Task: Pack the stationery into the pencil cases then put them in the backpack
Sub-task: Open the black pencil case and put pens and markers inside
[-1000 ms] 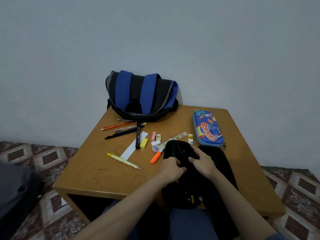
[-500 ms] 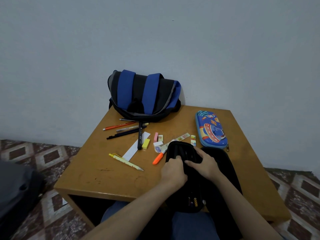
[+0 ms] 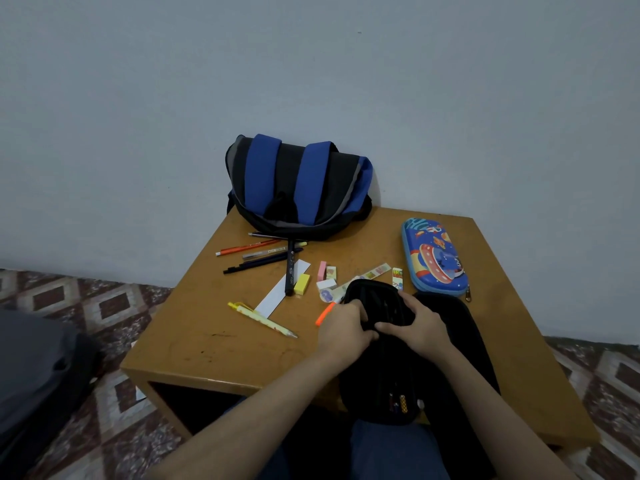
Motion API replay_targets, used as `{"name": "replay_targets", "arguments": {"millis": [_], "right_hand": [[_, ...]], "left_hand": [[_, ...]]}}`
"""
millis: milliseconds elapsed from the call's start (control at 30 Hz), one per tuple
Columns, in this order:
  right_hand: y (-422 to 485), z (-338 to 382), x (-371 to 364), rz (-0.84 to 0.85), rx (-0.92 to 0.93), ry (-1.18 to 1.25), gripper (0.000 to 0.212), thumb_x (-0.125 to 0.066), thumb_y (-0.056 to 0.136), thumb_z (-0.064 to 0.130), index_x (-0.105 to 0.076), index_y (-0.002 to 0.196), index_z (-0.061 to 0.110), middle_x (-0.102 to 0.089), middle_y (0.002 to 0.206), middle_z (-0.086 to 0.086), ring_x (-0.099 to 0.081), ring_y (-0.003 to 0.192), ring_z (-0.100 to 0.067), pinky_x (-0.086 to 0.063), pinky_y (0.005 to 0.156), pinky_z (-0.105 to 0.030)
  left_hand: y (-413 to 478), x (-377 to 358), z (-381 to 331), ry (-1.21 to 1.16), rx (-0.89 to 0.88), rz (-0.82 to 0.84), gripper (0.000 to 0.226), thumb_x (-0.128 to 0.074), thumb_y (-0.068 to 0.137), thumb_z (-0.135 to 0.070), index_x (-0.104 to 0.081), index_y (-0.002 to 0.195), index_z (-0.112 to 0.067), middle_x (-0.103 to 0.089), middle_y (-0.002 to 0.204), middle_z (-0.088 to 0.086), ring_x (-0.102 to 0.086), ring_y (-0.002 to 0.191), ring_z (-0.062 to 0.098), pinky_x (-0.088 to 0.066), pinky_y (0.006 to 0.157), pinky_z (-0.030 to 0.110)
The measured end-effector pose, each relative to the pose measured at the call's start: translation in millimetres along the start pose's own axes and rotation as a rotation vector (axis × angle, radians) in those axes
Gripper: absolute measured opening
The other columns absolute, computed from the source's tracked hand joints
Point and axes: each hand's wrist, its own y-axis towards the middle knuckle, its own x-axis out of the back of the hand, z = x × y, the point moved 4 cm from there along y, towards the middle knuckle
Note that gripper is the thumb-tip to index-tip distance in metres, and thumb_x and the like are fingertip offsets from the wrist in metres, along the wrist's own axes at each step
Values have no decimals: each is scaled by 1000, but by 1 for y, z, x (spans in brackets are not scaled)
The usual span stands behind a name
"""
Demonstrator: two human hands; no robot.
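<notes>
Hands sat nearest the viewer, both on the black pencil case (image 3: 381, 368), which lay opened flat at the near edge of the desk (image 3: 214, 341) with its lid flap spread to the right. The left hand (image 3: 346, 332) curled its fingers round the case's left rim. The right hand (image 3: 420, 327) gripped the inner panel, fingers bent over it. A few pen ends showed at the near end of the case, so some stationery seemed to be inside already; how much was too dark to tell.

Just beyond the left hand an orange highlighter (image 3: 323, 315) lay half hidden, and to its left a yellow mechanical pencil (image 3: 263, 320) touched a white paper strip (image 3: 282, 289). Further on sat a yellow eraser (image 3: 302, 284) beside a black marker (image 3: 290, 268), then small erasers (image 3: 326, 284) and a patterned ruler (image 3: 370, 273). A row of pens (image 3: 259, 254) lay loose behind those. The blue pencil case (image 3: 434, 259) rested to the right, closed. At the far edge the backpack (image 3: 298, 188) leaned against the wall, with neither case in it.

By my reading the task was in its early part. Most items were unpacked, both cases needed filling and closing, and the backpack step had not begun.
</notes>
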Motion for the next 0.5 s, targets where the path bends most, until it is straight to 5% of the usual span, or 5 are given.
{"name": "replay_targets", "arguments": {"millis": [300,500], "right_hand": [[-2,0,1,10,3,25,80,-64,79,52,-32,145,21,-45,143,-6,-42,132,-24,-37,103,-33],[0,-2,2,-8,-12,22,63,-53,89,49,-37,143,23,-43,146,-7,-37,135,-26,-32,109,-37]], "left_hand": [[26,65,60,-11,100,-250,19,-57,92,-24,-66,103,-12,-68,98,4,-61,82,13,-52,73,25],[35,112,136,43,312,-396,22,-51,94,-19,-65,108,-9,-65,87,6,-58,68,17,-46,55,24]]}}
